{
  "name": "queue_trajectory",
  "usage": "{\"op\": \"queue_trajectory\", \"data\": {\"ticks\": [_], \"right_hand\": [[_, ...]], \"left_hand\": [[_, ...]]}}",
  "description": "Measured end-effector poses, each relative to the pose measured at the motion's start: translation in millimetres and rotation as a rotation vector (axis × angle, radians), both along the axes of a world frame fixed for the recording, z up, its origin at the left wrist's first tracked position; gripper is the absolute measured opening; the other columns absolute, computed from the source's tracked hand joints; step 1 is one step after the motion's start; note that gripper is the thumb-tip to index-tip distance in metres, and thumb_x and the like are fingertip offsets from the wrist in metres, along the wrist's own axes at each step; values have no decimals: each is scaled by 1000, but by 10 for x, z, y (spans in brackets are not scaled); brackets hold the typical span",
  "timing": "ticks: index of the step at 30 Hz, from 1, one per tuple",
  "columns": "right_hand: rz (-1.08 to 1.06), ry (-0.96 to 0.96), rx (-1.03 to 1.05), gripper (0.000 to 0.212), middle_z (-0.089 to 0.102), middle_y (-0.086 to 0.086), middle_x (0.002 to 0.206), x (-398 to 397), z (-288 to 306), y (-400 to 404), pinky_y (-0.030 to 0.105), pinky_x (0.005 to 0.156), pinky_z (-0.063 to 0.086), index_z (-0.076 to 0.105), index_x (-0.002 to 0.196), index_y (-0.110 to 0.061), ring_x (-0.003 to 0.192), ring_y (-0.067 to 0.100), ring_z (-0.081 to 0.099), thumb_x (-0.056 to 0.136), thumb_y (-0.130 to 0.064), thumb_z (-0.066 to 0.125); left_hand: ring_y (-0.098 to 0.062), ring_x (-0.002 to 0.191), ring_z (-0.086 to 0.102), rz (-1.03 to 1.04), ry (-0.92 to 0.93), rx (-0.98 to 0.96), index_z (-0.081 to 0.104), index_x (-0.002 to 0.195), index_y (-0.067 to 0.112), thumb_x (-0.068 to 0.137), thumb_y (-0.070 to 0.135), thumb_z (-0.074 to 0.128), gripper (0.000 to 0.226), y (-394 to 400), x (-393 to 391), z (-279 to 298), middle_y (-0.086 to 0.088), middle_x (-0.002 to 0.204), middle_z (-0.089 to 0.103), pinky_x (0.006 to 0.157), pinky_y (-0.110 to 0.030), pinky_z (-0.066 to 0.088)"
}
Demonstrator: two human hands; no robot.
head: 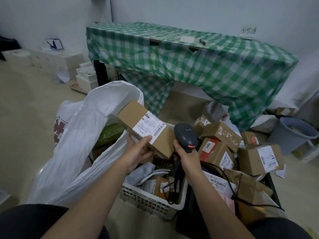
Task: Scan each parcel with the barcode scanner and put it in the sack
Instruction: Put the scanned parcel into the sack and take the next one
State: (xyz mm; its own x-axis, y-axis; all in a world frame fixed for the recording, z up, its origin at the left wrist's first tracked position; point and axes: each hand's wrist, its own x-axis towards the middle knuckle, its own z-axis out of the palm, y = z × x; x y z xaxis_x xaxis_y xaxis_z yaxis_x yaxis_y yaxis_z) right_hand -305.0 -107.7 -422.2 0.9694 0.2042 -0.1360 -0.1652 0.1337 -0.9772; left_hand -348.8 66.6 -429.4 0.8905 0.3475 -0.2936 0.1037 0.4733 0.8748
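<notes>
My left hand grips a long brown cardboard parcel from below, thumb on its white shipping label, barcode facing up. The parcel hangs beside the mouth of the white sack, over the white plastic crate. My right hand holds the black barcode scanner by its handle, its head just right of the parcel's near end, a red light showing on it. The scanner's black cable trails down to the right over the pile.
Several brown parcels lie heaped to the right, and more packets fill the crate. A table under a green checked cloth stands behind. A grey bucket is at far right. White boxes line the left wall.
</notes>
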Motion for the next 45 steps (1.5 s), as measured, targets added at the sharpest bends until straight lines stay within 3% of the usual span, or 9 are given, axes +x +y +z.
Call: {"op": "queue_trajectory", "data": {"ticks": [10,13,17,24,28,31,34,40,45], "right_hand": [[22,-45,22,25,67,-3,102,80,79,155,37,93,51,61,95,-29,100,17,63,82,-11,74],[-58,-42,1,20,70,0,93,67,33,244,41,94,52,63,92,-23,94,20,66,84,-7,72],[-52,-139,-74,23,64,-11,82,60,-32,311,11,68,47,59,88,-26,78,4,61,85,-7,71],[-44,-120,-183,36,65,-7,96,53,-303,239,23,80,43,59,109,-19,90,7,61,79,-23,78],[-14,-95,-240,22,64,-9,83,-4,-411,74,24,73,44,60,94,-23,83,10,59,81,-18,77],[63,-75,-298,21,64,-8,80,-34,-527,-107,26,71,50,60,85,-25,77,6,59,81,-12,76],[145,-69,-479,18,69,4,88,-55,-709,-243,43,85,51,63,86,-22,90,21,65,78,-16,79],[305,-76,-736,22,71,13,89,-195,-1142,-260,40,79,50,69,92,-5,89,26,65,77,-17,78],[347,-72,-755,15,71,13,91,-232,-1280,-253,39,78,50,65,85,-16,90,26,65,78,-16,78]], "left_hand": [[-26,116,59,45,22,212,-15,146,39,83,13,73,111,85,-12,121,1,135,52,85,-41,56],[-28,120,55,89,17,259,1,147,41,79,2,74,107,179,33,166,-3,138,48,74,-38,59],[-25,104,63,37,26,295,24,143,37,85,-1,66,81,101,13,150,-9,115,59,71,-34,57],[-21,97,64,1,106,280,46,118,26,85,2,68,47,-62,-139,-226,-13,110,62,77,-33,57],[-20,92,66,-37,158,310,6,152,24,79,0,74,103,-146,-283,-380,-9,101,66,78,-34,58],[-19,92,68,-86,149,308,-15,148,40,77,4,77,122,-276,-448,-562,-3,128,57,64,-28,59],[-18,89,68,-150,198,363,0,142,48,81,13,76,103,-397,-621,-813,10,115,58,69,-30,59],[-31,96,66,-173,460,359,27,137,3,83,20,72,73,-334,-700,-1264,-22,119,60,55,-25,49],[-29,109,55,-146,544,1030,49,112,14,84,29,67,37,-110,-621,-1173,-10,118,57,88,-35,46]]}}
